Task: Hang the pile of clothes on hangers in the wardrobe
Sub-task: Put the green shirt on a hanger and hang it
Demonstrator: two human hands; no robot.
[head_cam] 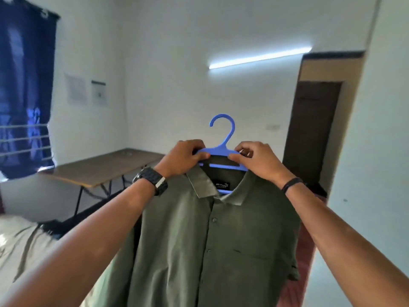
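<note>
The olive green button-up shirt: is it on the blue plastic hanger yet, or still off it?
On it. The olive green button-up shirt hangs from the blue plastic hanger, whose bars pass inside its collar.

Shirt (210,251) hem below frame edge

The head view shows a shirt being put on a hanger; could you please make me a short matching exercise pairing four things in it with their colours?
Things:
1. hanger
2. shirt
3. watch on the left wrist
4. curtain

Colours:
A. olive green
B. dark navy blue
C. black
D. light blue

Pairs: 1-D, 2-A, 3-C, 4-B
</note>
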